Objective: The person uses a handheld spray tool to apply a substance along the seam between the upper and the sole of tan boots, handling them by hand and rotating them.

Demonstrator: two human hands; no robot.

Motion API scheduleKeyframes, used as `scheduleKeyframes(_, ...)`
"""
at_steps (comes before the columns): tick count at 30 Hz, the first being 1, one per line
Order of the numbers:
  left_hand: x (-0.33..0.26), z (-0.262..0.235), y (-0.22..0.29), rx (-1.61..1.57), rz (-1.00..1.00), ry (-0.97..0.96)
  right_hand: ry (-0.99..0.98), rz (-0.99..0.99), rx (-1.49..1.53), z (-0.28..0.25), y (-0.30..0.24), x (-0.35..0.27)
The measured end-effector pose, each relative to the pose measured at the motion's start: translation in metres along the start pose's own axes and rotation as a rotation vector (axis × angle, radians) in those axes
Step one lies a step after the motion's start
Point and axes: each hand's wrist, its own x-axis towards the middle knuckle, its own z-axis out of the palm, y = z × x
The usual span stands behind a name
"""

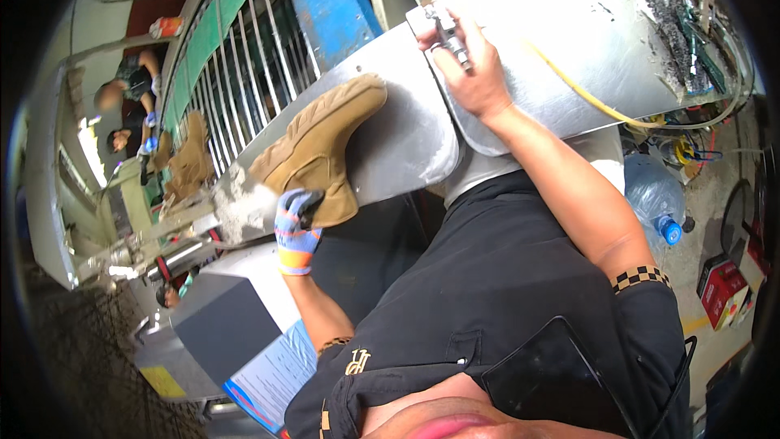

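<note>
My left hand (297, 234), in a blue, grey and orange work glove, is closed on the upper shaft of a tan boot (321, 159). The boot lies on its side over the metal worktop (402, 126), its thick sole turned up and away from me. My bare right hand (479, 73) is wrapped round a small silver metal tool with a cylindrical end (449, 37), at the gap between two metal plates. Its exact kind does not show clearly. Nothing touches between tool and boot.
A yellow hose (573, 91) curves across the right metal plate, near dark scraps and tools (699, 49). More tan boots (188, 163) stand left, by a rack of metal bars (244, 65). Two people work beyond. A large water bottle (652, 195) is at my right.
</note>
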Motion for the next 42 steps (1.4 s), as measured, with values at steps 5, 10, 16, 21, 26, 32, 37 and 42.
scheduleKeyframes(5,0.041,-0.060,0.078,-0.050,0.061,-0.092,0.013,0.068,0.160,-0.030,-0.017,-0.016)
scheduleKeyframes(10,0.155,0.006,0.106,0.362,0.434,0.144,-0.009,-0.054,-0.081,-0.078,-0.025,-0.034)
scheduleKeyframes(16,0.159,0.001,0.096,0.152,0.394,0.285,0.097,-0.016,-0.500,-0.174,-0.033,-0.051)
scheduleKeyframes(21,0.122,-0.058,0.109,-0.469,0.174,0.826,0.358,-0.126,-0.704,-0.239,-0.047,-0.040)
scheduleKeyframes(26,0.169,-0.055,0.118,-0.552,0.648,0.758,0.309,0.219,-0.541,-0.214,-0.063,-0.030)
scheduleKeyframes(32,0.234,-0.039,0.136,-0.813,0.635,0.572,-0.207,0.004,0.118,-0.153,-0.124,-0.025)
scheduleKeyframes(37,0.256,-0.042,0.145,-1.049,0.582,0.419,-0.253,-0.395,-0.033,-0.127,-0.164,0.025)
scheduleKeyframes(42,0.274,-0.044,0.135,-1.058,0.568,0.259,-0.135,-0.766,0.171,-0.073,-0.148,0.073)
